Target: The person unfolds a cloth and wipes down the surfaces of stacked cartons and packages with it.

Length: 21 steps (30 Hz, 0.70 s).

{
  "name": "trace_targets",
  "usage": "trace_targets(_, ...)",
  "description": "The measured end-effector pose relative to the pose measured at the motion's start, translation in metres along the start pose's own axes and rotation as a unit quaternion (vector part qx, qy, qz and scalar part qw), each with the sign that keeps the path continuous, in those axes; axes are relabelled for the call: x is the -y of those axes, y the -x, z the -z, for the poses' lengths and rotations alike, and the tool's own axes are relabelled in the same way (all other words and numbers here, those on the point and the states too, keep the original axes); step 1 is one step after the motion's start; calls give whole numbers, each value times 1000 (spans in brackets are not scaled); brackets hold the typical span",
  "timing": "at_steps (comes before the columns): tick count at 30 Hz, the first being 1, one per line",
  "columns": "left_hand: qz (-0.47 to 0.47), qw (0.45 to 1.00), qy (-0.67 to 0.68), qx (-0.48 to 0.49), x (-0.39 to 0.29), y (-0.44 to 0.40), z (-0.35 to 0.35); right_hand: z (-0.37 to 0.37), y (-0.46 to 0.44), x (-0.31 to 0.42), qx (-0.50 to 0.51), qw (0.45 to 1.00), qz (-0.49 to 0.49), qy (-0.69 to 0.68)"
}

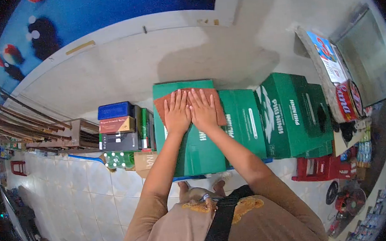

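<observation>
A brown cloth (pixel 215 99) lies spread over the top of a green cardboard box (pixel 196 154) in the middle of the head view. My left hand (pixel 176 112) presses flat on the cloth with its fingers stretched out. Right beside it, my right hand (pixel 203 109) also rests flat on the cloth, fingers extended and slightly apart. The two hands touch or nearly touch along their thumbs. Part of the cloth is hidden beneath the palms.
More green boxes (pixel 288 112) stand to the right. Stacked small boxes (pixel 116 126) and green bottles (pixel 119 159) are on the left. A white wall (pixel 124 67) rises behind. A red stool (pixel 319 168) and a fan (pixel 354 202) stand at right on the tiled floor (pixel 98 197).
</observation>
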<state>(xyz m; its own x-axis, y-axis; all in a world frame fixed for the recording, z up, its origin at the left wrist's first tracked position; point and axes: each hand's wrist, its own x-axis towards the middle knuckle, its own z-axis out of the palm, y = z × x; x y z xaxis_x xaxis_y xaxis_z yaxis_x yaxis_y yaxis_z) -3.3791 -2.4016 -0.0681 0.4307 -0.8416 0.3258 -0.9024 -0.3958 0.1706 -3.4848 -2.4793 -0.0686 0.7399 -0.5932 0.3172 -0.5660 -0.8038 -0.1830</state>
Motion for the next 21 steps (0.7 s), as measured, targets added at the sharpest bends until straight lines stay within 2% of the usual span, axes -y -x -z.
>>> trace_targets(3, -7, 1000, 6, 12, -22, 38, 9, 13, 42, -2, 17, 1000, 7, 6)
trace_targets(6, -11, 999, 32, 41, -42, 72, 17, 36, 83, 3, 58, 998, -26, 16)
trace_targets(7, -15, 998, 33, 44, -47, 82, 21, 34, 95, 1, 54, 998, -25, -14)
trace_targets(8, -15, 998, 32, 49, -53, 91, 23, 54, 100, 7, 99, 994, -46, -28)
trace_targets(10, -15, 998, 27, 62, -60, 106, 27, 44, 119, -1, 43, 983, -17, -175)
trace_targets(12, -22, 997, 25, 66, -70, 118, 32, 53, 131, -3, 44, 995, 31, -79)
trace_targets(13, -22, 997, 29, 67, -74, 123, 34, 58, 138, -4, 55, 989, 23, -139)
trace_targets(17, -35, 997, 38, 65, -93, 137, 35, 60, 161, -19, 49, 983, 29, -176)
trace_targets(21, -64, 994, 48, 68, -113, 139, 36, 72, 173, -39, 61, 985, 25, -158)
